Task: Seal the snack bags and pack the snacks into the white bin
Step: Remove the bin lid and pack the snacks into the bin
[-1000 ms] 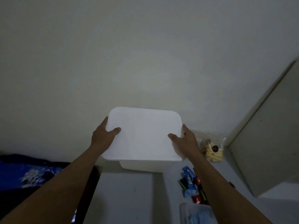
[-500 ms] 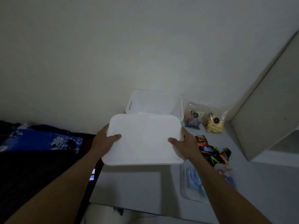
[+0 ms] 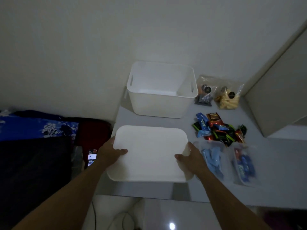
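Nearest, the left hand and the right hand hold a white rectangular plastic lid flat over the near-left part of the pale grey worktop. The left hand's fingers are clamped on the lid's left edge: the thumb lies across the top, and the rest are hidden underneath. The right hand grips the right edge the same way, thumb on top and the other fingers out of sight below.

Just right of the lid lie two clear zip bags: one of pale blue wrappers and, further right, one of blue and red wrappers. Whether they are sealed is too blurred to tell. On the left, off the worktop, a small lit screen glows beside dark bedding and a blue floral cloth.

Beyond the zip bags is a loose heap of wrapped sweets in blue, red, green and black.

Further back stands the white plastic bin with cut-out handles, open-topped and upright, apart from the lid. No snacks show inside it. Just to its right, a clear bag of dark snacks and a clear bag of yellow sticks sit side by side against the plain wall.
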{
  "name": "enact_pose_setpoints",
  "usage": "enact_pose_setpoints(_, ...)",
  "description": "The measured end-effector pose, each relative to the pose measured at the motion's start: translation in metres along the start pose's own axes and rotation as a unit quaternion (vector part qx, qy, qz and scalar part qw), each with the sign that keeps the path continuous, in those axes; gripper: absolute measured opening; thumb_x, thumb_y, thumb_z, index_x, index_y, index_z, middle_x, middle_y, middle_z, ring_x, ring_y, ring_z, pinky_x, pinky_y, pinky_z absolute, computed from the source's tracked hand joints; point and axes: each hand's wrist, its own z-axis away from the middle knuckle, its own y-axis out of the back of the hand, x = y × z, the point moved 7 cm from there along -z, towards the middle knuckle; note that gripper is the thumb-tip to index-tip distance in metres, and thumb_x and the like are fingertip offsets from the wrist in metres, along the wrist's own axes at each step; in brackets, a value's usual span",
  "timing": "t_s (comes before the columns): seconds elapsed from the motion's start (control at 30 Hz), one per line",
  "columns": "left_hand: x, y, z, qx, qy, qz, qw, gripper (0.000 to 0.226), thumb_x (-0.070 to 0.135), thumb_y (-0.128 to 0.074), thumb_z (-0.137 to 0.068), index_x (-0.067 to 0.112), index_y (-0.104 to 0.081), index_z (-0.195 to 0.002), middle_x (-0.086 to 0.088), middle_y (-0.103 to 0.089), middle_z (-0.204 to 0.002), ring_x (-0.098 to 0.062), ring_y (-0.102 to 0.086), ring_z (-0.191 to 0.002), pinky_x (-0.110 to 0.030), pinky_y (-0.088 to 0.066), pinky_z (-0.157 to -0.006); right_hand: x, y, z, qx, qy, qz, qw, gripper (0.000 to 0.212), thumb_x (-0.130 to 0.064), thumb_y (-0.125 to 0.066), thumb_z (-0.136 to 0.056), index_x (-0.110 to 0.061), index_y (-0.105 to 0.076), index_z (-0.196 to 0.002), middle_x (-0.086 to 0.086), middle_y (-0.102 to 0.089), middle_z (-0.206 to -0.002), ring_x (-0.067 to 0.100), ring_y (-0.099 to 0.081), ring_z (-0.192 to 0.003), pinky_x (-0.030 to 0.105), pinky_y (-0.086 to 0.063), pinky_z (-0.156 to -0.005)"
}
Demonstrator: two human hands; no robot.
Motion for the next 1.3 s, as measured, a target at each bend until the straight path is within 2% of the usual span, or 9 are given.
enact_pose_setpoints(0.1, -0.011, -0.013, -0.015, -0.001, 0.012, -0.047, 0.999, 0.078, 0.031, -0.083, -0.071, 0.025, -0.049, -0.14, -0.003, -0.061, -0.125, -0.023, -0.055, -0.105, -0.035, -0.044, -0.089, 0.012, -0.007, -0.007, 0.006, -0.012, 0.019, 1.0, 0.079, -0.037, -0.073, -0.084, -0.012, -0.032, -0.147, 0.012, -0.049, -0.141, 0.031, -0.046, -0.129, 0.037, -0.039, -0.102)
enact_pose_setpoints(0.17, -0.016, -0.018, -0.023, 0.002, 0.015, -0.074, 0.997, 0.077, 0.03, -0.081, -0.075, 0.023, -0.046, -0.143, -0.005, -0.059, -0.129, -0.028, -0.056, -0.112, -0.037, -0.045, -0.091, 0.012, -0.01, -0.015, 0.011, -0.011, 0.029, 0.999, 0.081, -0.039, -0.074, -0.081, -0.013, -0.033, -0.145, 0.013, -0.05, -0.137, 0.031, -0.048, -0.126, 0.039, -0.042, -0.099)
enact_pose_setpoints(0.47, -0.025, -0.021, -0.028, 0.026, 0.019, -0.25, 0.968, 0.09, 0.053, -0.073, -0.075, 0.02, -0.035, -0.149, -0.017, -0.052, -0.132, -0.038, -0.051, -0.12, -0.045, -0.049, -0.095, 0.023, -0.031, -0.028, 0.01, -0.029, 0.053, 0.998, 0.086, -0.043, -0.071, -0.083, -0.018, -0.025, -0.151, 0.016, -0.036, -0.141, 0.037, -0.039, -0.132, 0.045, -0.04, -0.104)
enact_pose_setpoints(0.57, -0.016, -0.026, -0.02, 0.05, -0.003, -0.313, 0.948, 0.085, 0.052, -0.068, -0.081, 0.018, -0.032, -0.149, -0.015, -0.04, -0.138, -0.037, -0.039, -0.126, -0.046, -0.042, -0.1, 0.023, -0.034, -0.027, 0.029, -0.01, 0.079, 0.996, 0.081, -0.041, -0.068, -0.086, -0.016, -0.026, -0.152, 0.016, -0.036, -0.142, 0.036, -0.038, -0.131, 0.044, -0.039, -0.106)
enact_pose_setpoints(0.67, -0.01, -0.039, -0.01, 0.057, -0.059, -0.34, 0.937, 0.087, 0.061, -0.059, -0.084, 0.026, -0.022, -0.154, -0.014, -0.026, -0.155, -0.036, -0.027, -0.139, -0.047, -0.03, -0.112, 0.013, -0.038, -0.024, 0.031, 0.04, 0.128, 0.99, 0.078, -0.039, -0.062, -0.092, -0.013, -0.022, -0.154, 0.015, -0.028, -0.154, 0.033, -0.026, -0.142, 0.043, -0.032, -0.112)
enact_pose_setpoints(0.77, -0.007, -0.064, -0.003, 0.002, -0.126, -0.39, 0.912, 0.089, 0.072, -0.05, -0.083, 0.034, -0.015, -0.156, -0.012, -0.006, -0.164, -0.033, -0.005, -0.15, -0.05, -0.013, -0.121, 0.007, -0.051, -0.021, -0.005, 0.087, 0.188, 0.978, 0.072, -0.041, -0.051, -0.098, -0.01, -0.018, -0.155, 0.013, -0.01, -0.163, 0.029, -0.01, -0.15, 0.043, -0.022, -0.119)
enact_pose_setpoints(0.83, -0.006, -0.078, -0.001, -0.038, -0.149, -0.403, 0.902, 0.09, 0.073, -0.049, -0.082, 0.034, -0.014, -0.156, -0.011, -0.001, -0.165, -0.032, 0.003, -0.151, -0.055, -0.008, -0.121, 0.008, -0.059, -0.02, -0.019, 0.104, 0.223, 0.969, 0.07, -0.042, -0.046, -0.1, -0.008, -0.016, -0.154, 0.016, -0.002, -0.163, 0.031, -0.004, -0.151, 0.046, -0.022, -0.12)
enact_pose_setpoints(1.03, -0.012, -0.082, 0.001, -0.07, -0.125, -0.43, 0.892, 0.089, 0.073, -0.046, -0.085, 0.035, -0.008, -0.156, -0.011, 0.005, -0.164, -0.033, 0.006, -0.151, -0.056, -0.004, -0.12, 0.014, -0.065, -0.018, -0.03, 0.112, 0.247, 0.962, 0.069, -0.042, -0.041, -0.101, -0.008, -0.013, -0.154, 0.017, 0.003, -0.163, 0.034, -0.002, -0.151, 0.05, -0.022, -0.12)
enact_pose_setpoints(1.3, 0.019, -0.085, 0.008, -0.08, -0.117, -0.434, 0.89, 0.081, 0.068, -0.042, -0.09, 0.031, -0.013, -0.156, -0.01, -0.005, -0.164, -0.031, -0.001, -0.151, -0.055, -0.007, -0.12, 0.007, -0.04, -0.003, -0.021, 0.101, 0.223, 0.969, 0.065, -0.041, -0.042, -0.102, -0.013, -0.018, -0.155, 0.012, -0.006, -0.164, 0.028, -0.014, -0.151, 0.041, -0.025, -0.117)
